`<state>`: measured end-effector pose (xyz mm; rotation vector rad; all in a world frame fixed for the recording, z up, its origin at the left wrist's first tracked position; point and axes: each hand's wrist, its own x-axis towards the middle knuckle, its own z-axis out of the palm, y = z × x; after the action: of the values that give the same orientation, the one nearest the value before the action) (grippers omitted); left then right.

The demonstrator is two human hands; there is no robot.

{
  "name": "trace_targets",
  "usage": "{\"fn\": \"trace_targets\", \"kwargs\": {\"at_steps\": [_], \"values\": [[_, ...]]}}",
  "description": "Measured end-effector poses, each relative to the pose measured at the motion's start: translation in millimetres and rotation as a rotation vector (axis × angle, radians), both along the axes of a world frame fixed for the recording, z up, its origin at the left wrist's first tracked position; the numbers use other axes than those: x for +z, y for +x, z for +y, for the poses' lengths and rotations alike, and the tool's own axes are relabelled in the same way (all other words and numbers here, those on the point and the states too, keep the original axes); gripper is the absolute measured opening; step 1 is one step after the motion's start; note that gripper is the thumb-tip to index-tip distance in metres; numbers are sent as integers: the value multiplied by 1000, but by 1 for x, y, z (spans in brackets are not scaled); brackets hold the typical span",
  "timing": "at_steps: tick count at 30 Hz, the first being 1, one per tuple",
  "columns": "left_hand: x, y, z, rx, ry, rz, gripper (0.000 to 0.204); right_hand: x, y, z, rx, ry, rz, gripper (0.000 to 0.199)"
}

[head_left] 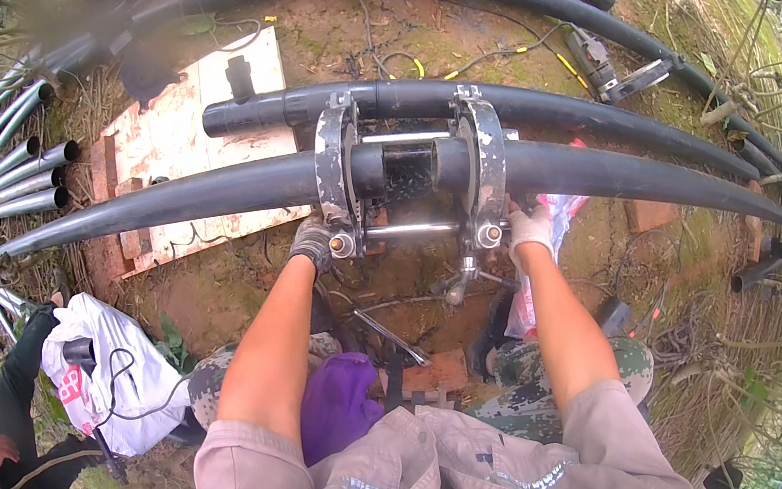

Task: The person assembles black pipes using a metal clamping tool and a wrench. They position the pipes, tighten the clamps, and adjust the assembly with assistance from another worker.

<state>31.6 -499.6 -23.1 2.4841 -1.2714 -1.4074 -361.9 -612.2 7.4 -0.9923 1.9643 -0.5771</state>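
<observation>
Two black pipe sections (231, 189) are carried in line, end facing end, by a two-ring metal clamp (414, 229). The gloved left hand (313, 241) is placed at the left ring's (333, 172) lower end, the right hand (529, 228) beside the right ring (484, 150); finger closure cannot be told.

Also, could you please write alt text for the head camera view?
A person's gloved left hand and gloved right hand are at a two-ringed clamp around black piping, outdoors. Another black pipe lies beyond it, with a pale board toward the left.
</observation>
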Motion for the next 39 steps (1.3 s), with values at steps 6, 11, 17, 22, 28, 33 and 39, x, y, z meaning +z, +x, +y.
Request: {"fn": "trace_targets", "kwargs": {"at_steps": [6, 11, 17, 22, 28, 33, 39], "values": [[207, 10, -27, -546, 22, -288, 42, 64, 23, 81, 29, -248, 233, 48], [218, -17, -43, -20, -745, -279, 36, 17, 11, 150, 541, -130, 636, 61], [163, -49, -60, 61, -1008, -250, 49, -89, -9, 148, 789, -99, 709, 57], [168, -50, -56, 99, -979, -313, 47, -77, 28, 152, 526, -5, 469, 42], [155, -48, -59, 146, -1050, -299, 44, -85, 49, 154, 148, 162, -116, 23], [149, -46, -59, 184, -1112, -192, 44, -128, 95, 180, -344, 166, -842, 33], [138, -46, -61, 155, -1119, -189, 44, -15, 150, 189, -716, 462, -1279, 29]]}}
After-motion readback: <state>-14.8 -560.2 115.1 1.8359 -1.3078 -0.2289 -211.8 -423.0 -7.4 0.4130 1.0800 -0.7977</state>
